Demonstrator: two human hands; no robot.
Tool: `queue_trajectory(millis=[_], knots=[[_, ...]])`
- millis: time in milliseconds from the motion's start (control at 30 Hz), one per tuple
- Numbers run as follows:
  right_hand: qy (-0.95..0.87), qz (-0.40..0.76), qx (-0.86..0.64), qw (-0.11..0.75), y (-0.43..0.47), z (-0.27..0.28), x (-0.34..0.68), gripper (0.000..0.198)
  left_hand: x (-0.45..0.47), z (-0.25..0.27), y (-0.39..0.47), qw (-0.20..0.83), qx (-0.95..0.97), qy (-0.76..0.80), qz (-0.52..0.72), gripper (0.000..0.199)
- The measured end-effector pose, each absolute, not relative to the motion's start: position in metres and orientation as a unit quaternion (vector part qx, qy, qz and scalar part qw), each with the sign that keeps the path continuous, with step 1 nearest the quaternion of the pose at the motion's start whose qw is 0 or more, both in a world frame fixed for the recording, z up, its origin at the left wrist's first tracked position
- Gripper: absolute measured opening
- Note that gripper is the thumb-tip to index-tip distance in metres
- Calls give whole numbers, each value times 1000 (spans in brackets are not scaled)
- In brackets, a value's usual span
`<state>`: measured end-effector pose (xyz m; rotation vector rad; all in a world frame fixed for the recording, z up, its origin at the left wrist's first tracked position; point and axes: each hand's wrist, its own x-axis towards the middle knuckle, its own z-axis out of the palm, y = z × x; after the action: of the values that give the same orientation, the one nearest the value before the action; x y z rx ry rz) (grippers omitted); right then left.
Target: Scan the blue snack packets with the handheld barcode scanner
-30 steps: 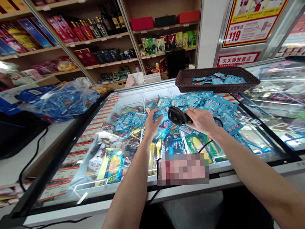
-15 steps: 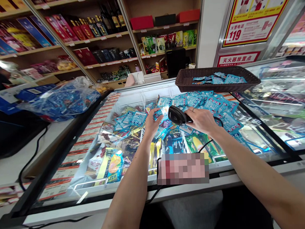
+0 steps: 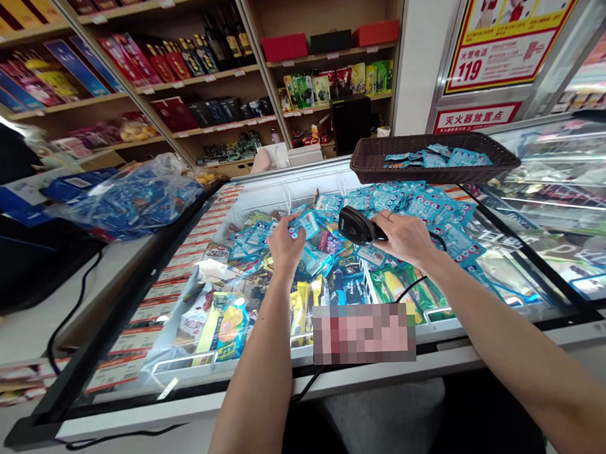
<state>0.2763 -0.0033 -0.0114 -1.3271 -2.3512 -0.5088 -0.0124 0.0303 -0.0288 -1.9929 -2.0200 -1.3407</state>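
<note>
My right hand (image 3: 407, 238) is wrapped round the handle of a black barcode scanner (image 3: 356, 225), whose head points left above the glass top. Its black cable runs from behind the hand down toward the front edge. To the left, my left hand (image 3: 286, 244) pinches a small blue packet (image 3: 307, 224) between thumb and fingers, a short way from the scanner head. Many similar blue packets (image 3: 434, 212) lie spread over the glass to the right. More of them (image 3: 251, 241) lie left of my left hand.
A brown wicker basket (image 3: 433, 176) with several blue packets stands at the back right. A clear plastic bag (image 3: 128, 206) of blue packets lies at the left. Beneath the glass, the chest freezer (image 3: 190, 404) holds wrapped ice creams. A blurred-out object (image 3: 364, 334) sits at the front edge.
My left hand has moved left, carrying the blue packet away from the scanner head. My right hand and the scanner stay nearly in place.
</note>
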Motion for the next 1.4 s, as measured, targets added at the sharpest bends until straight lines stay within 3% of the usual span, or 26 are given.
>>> queue_trajectory(millis=[233, 567, 967, 1067, 1267, 1400], knots=[[-837, -177, -480, 193, -5, -10, 276, 30, -27, -28, 13, 148, -582, -716, -356, 41], [-841, -172, -476, 191, -4, -11, 276, 32, -29, -44, 20, 102, -677, -673, -280, 27], [-818, -186, -513, 183, -4, -8, 279, 28, -28, -47, 22, 156, -657, -676, -297, 31], [-799, -190, -533, 205, -3, -8, 280, 27, -10, -42, 24, 111, -706, -629, -305, 29], [-735, -197, -602, 243, 3, -10, 285, 26, 31, -39, 27, -96, -783, -541, -293, 34], [-727, -196, -612, 243, 5, -11, 287, 28, 53, -32, 20, -144, -801, -524, -251, 45]])
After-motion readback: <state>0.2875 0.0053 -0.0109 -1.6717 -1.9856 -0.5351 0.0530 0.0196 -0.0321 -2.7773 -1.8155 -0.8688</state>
